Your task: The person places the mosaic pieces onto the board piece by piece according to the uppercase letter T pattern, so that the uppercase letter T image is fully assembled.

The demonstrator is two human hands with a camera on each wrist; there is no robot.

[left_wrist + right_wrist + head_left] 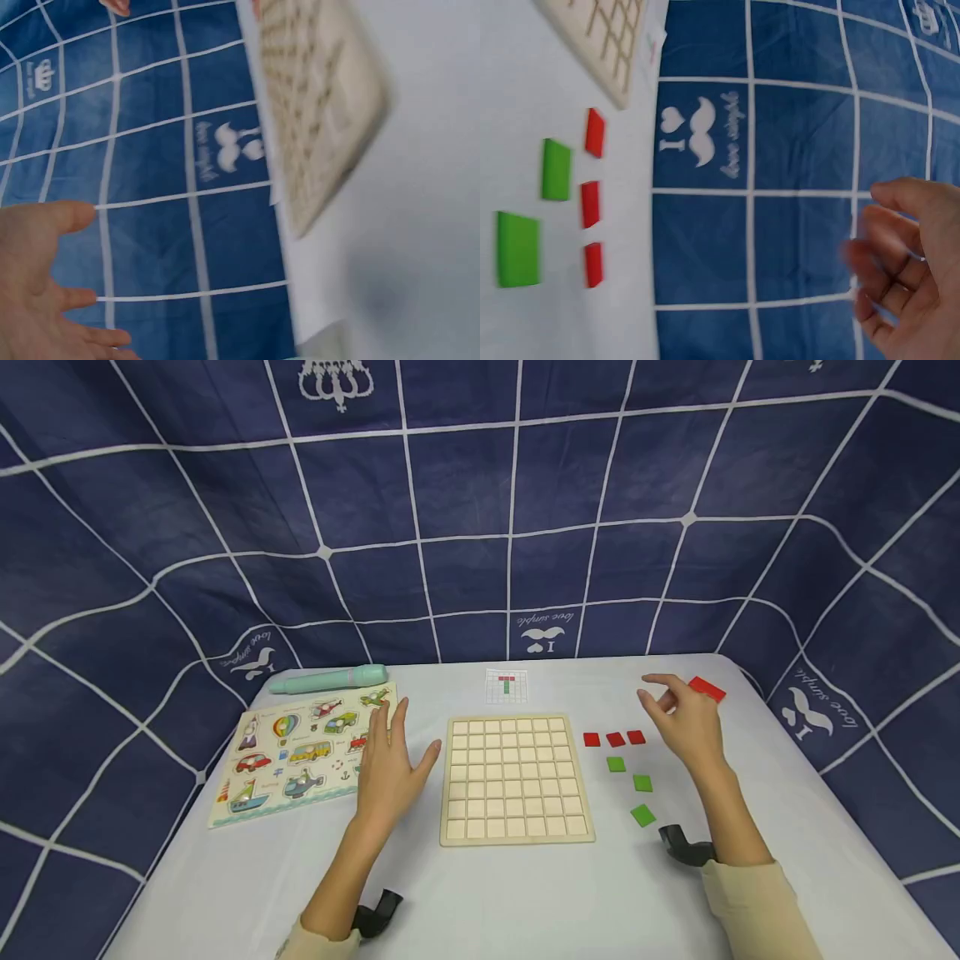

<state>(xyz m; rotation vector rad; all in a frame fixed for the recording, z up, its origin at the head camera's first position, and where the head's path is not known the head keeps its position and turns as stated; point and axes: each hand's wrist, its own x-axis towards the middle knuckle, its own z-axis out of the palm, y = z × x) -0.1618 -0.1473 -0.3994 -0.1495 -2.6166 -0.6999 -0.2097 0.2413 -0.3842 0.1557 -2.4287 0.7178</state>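
Note:
A pale wooden grid board (512, 770) lies on the white table between the hands. My left hand (390, 777) hovers left of it with fingers spread and nothing held; the left wrist view shows the same bare palm (30, 277). My right hand (688, 731), fingers loosely bent and holding nothing, is raised over the right side, close to a red rectangular piece (709, 690) that it partly covers. Right of the board, three red square tiles (616, 739) form a rough row. Three green square tiles (642, 783) lie nearer the front.
Behind the board is a small printed grid card (507, 687) with a red and green T. A picture puzzle board (273, 739) lies on the left, with a mint-green cylindrical object (330, 680) behind it. Dark blue checked cloth (465, 485) hangs around the table.

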